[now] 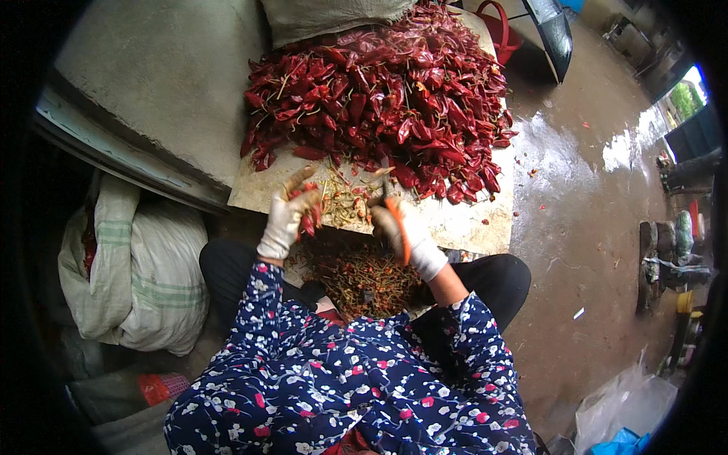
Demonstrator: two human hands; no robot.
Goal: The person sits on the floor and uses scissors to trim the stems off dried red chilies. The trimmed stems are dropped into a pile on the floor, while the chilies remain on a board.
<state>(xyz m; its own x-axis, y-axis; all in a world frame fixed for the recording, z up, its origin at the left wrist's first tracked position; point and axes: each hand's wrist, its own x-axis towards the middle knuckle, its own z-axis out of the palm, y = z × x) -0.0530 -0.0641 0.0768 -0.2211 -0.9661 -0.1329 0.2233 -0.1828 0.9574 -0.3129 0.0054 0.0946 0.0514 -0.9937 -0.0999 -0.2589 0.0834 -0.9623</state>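
My left hand [289, 215], in a white glove with stained fingers, grips a few dried red chili peppers [310, 219] above the near edge of a pale board [463, 227]. In my right hand [398, 227], also gloved, are scissors with orange handles [401, 227]; their blades point away from me. A pale stem bit [384, 170] shows at the blade tips. Cut stems [341, 205] are scattered on the board between my hands. Behind them rises a large heap of dried red chilies [387, 102]. Below the board, between my legs, lies a pile of stem cuttings [369, 281].
A woven sack [165, 273] stands on the left below a concrete wall [165, 85]. Another sack [335, 20] rests behind the chili heap. A red basket [503, 34] and a dark umbrella [549, 34] are at the far right. The floor [569, 227] looks wet. Plastic sheeting [620, 404] lies lower right.
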